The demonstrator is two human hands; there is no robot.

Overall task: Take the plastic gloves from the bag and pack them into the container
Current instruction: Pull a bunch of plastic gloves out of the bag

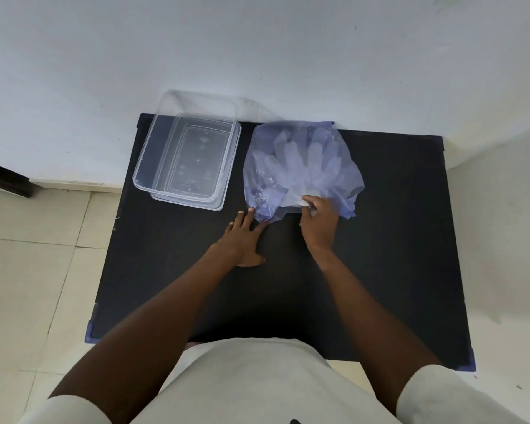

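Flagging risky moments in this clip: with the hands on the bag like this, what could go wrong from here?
1. The right hand pinches thin plastic at the bag's near edge; it may drag the whole bag instead of freeing the gloves.
2. The left hand pins only a corner, so the bag could slip.
3. The container sits near the table's far-left corner; a nudge might shift it off.

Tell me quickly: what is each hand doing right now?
Left hand: open, flat on the table, fingertips on the bag edge.
Right hand: closed, pinching the bag's near edge.
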